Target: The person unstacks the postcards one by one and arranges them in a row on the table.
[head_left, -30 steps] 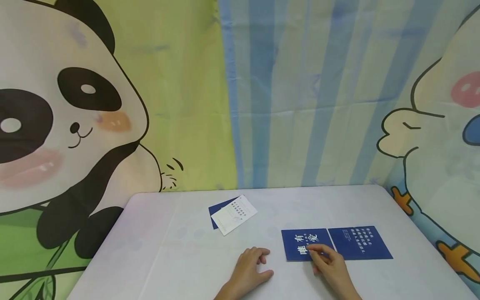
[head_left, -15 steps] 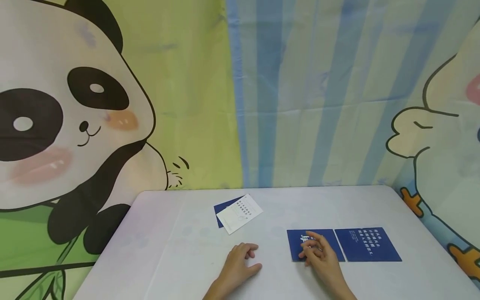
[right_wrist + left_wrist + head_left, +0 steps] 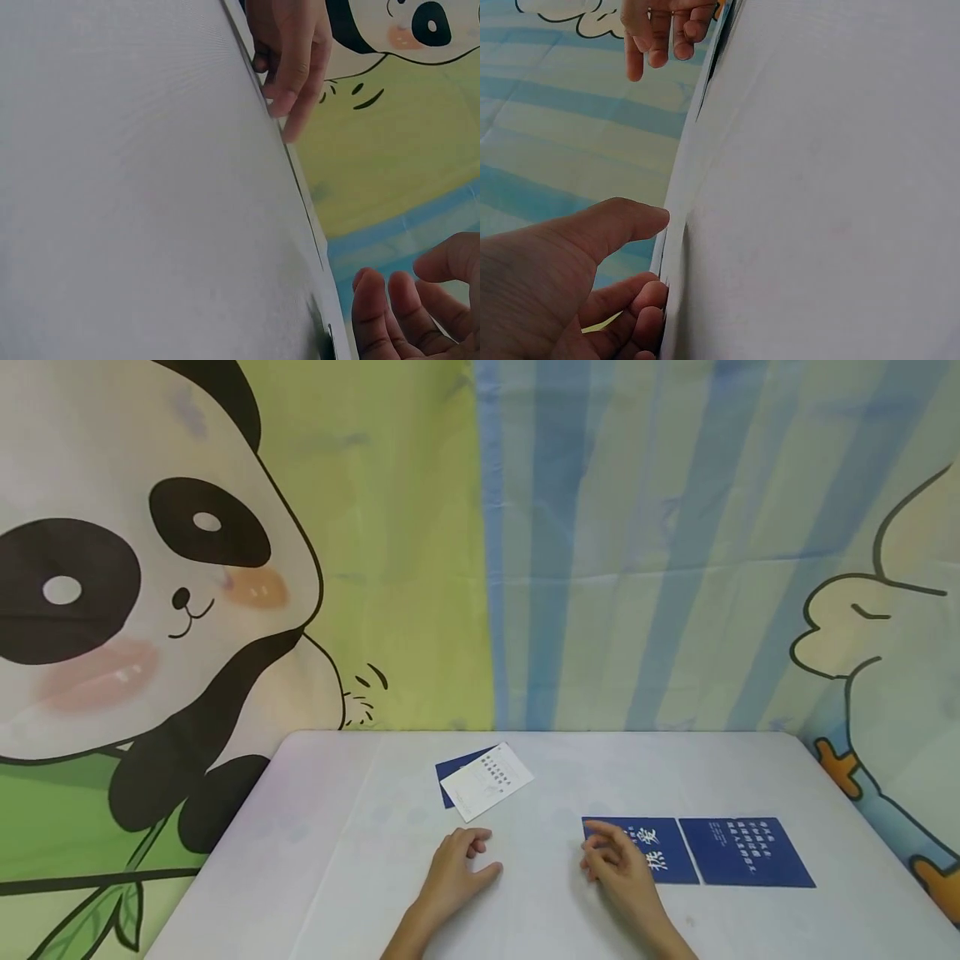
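Observation:
My right hand, fingers loosely bent, is over the left end of a dark blue card with white characters and covers part of it. Nothing shows between its thumb and fingers in the right wrist view, where the same right hand appears. A second blue card, printed with smaller white text, lies beside the first with a narrow gap. My left hand is at the table's near middle, thumb apart from relaxed fingers and holding nothing. Beyond it a white card partly overlaps another blue card.
A pale white table carries the cards and ends at a straight far edge. Behind it hangs a cloth backdrop with a panda at left and a white cartoon figure at right.
The right hand has moved left across the first blue card, uncovering its right part. The left hand has shifted left, away from the cards at right. The head view has turned slightly left.

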Demonstrator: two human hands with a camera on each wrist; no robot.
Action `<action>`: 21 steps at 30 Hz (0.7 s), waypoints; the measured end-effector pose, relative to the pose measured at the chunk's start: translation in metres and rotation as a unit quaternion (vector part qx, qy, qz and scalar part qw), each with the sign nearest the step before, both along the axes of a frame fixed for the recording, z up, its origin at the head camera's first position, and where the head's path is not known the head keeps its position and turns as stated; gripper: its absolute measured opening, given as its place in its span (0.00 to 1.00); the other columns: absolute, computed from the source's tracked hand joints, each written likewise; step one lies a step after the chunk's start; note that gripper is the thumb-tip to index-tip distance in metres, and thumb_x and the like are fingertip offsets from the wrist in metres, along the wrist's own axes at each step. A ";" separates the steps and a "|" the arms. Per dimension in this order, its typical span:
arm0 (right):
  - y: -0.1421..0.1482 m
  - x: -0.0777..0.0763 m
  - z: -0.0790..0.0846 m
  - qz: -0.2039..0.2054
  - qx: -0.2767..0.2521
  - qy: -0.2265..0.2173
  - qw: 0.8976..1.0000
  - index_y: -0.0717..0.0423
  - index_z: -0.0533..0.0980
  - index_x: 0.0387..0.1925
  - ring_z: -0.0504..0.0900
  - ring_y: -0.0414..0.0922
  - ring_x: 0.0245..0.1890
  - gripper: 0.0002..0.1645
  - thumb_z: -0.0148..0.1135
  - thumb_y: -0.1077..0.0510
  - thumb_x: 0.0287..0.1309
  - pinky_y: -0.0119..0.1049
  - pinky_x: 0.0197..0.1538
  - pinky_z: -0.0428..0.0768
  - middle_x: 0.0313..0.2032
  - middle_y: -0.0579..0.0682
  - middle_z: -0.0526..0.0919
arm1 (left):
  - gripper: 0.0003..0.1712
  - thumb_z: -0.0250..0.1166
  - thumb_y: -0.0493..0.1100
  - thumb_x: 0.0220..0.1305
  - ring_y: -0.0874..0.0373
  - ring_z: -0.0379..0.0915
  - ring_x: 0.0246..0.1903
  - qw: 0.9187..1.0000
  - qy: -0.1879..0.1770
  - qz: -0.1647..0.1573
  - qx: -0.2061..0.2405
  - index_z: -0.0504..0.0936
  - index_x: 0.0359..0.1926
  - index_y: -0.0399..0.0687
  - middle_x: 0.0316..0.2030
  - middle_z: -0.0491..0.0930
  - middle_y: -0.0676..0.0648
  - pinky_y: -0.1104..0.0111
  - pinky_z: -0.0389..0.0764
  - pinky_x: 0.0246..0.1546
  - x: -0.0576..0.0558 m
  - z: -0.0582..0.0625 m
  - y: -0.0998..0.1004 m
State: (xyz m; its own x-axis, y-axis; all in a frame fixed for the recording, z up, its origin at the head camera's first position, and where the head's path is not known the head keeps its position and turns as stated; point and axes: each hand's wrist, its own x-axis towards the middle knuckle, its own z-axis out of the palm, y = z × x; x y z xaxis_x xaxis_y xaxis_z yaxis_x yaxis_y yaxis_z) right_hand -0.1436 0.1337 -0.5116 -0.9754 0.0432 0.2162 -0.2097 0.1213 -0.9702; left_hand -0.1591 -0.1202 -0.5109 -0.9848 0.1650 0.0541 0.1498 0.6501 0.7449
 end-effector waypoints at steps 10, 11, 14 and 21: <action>-0.025 -0.008 0.000 0.025 -0.012 -0.046 0.999 0.69 0.75 0.50 0.81 0.42 0.32 0.19 0.60 0.75 0.55 0.34 0.32 0.82 0.39 0.60 0.79 | 0.27 0.75 0.46 0.52 0.60 0.65 0.39 0.999 0.009 0.049 -0.007 0.78 0.52 0.43 0.37 0.72 0.54 0.69 0.71 0.41 -0.008 -0.006 -0.008; -0.027 -0.010 -0.001 0.024 -0.002 -0.044 0.999 0.68 0.76 0.50 0.81 0.42 0.34 0.18 0.60 0.74 0.55 0.33 0.34 0.82 0.40 0.60 0.79 | 0.27 0.75 0.46 0.52 0.60 0.65 0.39 0.998 0.013 0.055 -0.008 0.78 0.52 0.43 0.38 0.73 0.54 0.68 0.71 0.41 -0.009 -0.007 -0.009; -0.032 -0.015 -0.002 0.016 0.036 -0.046 0.998 0.65 0.77 0.49 0.81 0.40 0.37 0.18 0.62 0.72 0.55 0.30 0.39 0.81 0.41 0.58 0.82 | 0.26 0.74 0.45 0.52 0.60 0.66 0.40 0.997 0.027 0.070 -0.006 0.78 0.52 0.43 0.38 0.73 0.54 0.68 0.72 0.42 -0.010 -0.008 -0.010; -0.043 -0.027 0.000 0.014 0.079 -0.059 0.995 0.63 0.78 0.49 0.80 0.45 0.42 0.17 0.63 0.70 0.55 0.29 0.44 0.79 0.44 0.56 0.83 | 0.27 0.73 0.43 0.53 0.59 0.67 0.41 0.994 0.042 0.097 0.015 0.77 0.53 0.42 0.41 0.75 0.51 0.66 0.73 0.44 -0.013 -0.010 -0.016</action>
State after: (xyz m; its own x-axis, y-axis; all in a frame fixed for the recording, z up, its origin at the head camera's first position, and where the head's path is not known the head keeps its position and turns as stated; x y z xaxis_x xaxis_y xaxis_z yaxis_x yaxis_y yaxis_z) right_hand -0.1707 0.0907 -0.5121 -0.9948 -0.0108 0.1016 -0.1008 0.2705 -0.9574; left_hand -0.1720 -0.1364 -0.5207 -0.9897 -0.0315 0.1394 0.0856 0.6507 0.7545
